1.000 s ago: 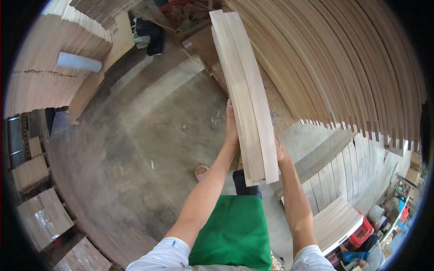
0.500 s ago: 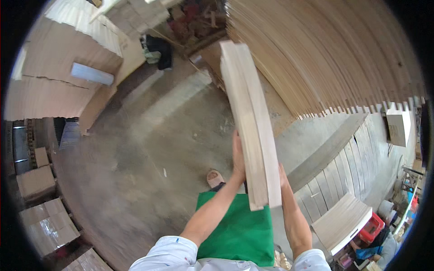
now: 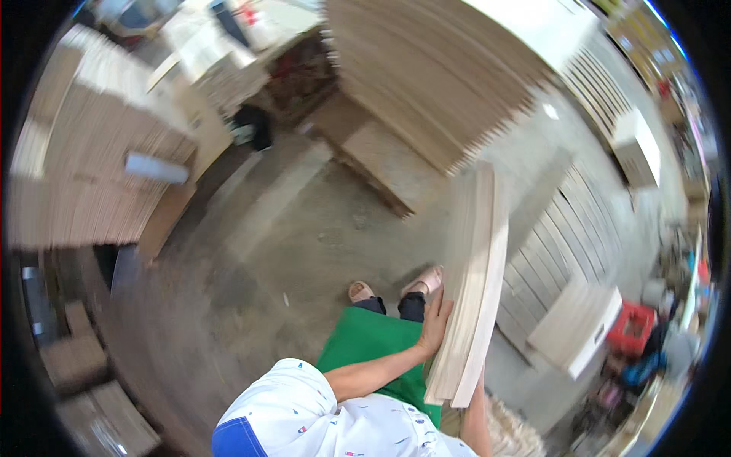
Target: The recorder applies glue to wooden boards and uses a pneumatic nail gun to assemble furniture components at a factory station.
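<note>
A stack of long, pale wooden boards (image 3: pixel 470 282) stands on edge between my hands, pointing away from me and a little to the right. My left hand (image 3: pixel 436 326) presses flat fingers against its left side. On the far right side, my right hand (image 3: pixel 478 397) supports the stack, its fingers mostly hidden behind the boards. Below hangs a green apron (image 3: pixel 365 339) over my front.
A tall pile of boards (image 3: pixel 426 76) rises ahead, above a low wooden sheet (image 3: pixel 388 164). Slatted planks (image 3: pixel 560 236) lie to the right, with a shorter board stack (image 3: pixel 575 324) and a red crate (image 3: pixel 630 327) nearby. Cardboard boxes (image 3: pixel 106 423) sit at lower left.
The board stack in my hands has swung right and come lower, and my body has turned right. The tall pile now appears farther left, and both feet show.
</note>
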The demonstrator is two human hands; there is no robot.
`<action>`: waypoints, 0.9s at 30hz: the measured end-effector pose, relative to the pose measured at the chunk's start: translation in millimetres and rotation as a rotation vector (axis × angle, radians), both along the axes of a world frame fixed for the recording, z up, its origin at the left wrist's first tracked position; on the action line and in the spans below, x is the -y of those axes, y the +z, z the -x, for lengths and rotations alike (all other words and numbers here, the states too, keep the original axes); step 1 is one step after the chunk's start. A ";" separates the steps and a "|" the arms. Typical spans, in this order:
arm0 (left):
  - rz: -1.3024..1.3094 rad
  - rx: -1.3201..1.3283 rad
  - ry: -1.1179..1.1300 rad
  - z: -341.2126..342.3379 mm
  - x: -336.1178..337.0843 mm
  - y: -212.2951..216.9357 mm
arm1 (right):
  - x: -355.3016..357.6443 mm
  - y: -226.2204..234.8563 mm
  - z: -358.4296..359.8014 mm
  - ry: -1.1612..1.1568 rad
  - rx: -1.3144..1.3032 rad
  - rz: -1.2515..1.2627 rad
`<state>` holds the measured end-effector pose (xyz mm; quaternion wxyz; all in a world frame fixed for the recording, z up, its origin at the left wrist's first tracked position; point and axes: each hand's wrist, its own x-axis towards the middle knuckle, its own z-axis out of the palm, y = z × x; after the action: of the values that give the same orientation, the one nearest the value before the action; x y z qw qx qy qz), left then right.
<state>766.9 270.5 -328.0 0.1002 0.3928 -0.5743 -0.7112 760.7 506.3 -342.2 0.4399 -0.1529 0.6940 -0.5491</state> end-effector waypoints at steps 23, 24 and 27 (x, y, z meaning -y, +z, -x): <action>-0.493 -0.364 -0.138 419.5 -37.5 124.4 | 39.1 155.0 369.1 -0.479 0.096 0.227; -0.343 -0.334 -0.149 442.2 -36.3 136.6 | 32.4 155.4 388.0 -0.429 0.093 0.242; -0.148 -0.273 -0.136 504.0 -20.1 166.1 | 35.0 152.5 463.8 -0.347 0.098 0.277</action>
<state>262.9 290.7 -162.0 0.0996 0.2590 -0.5266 -0.8035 296.9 471.3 -189.7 0.3469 -0.0635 0.6059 -0.7131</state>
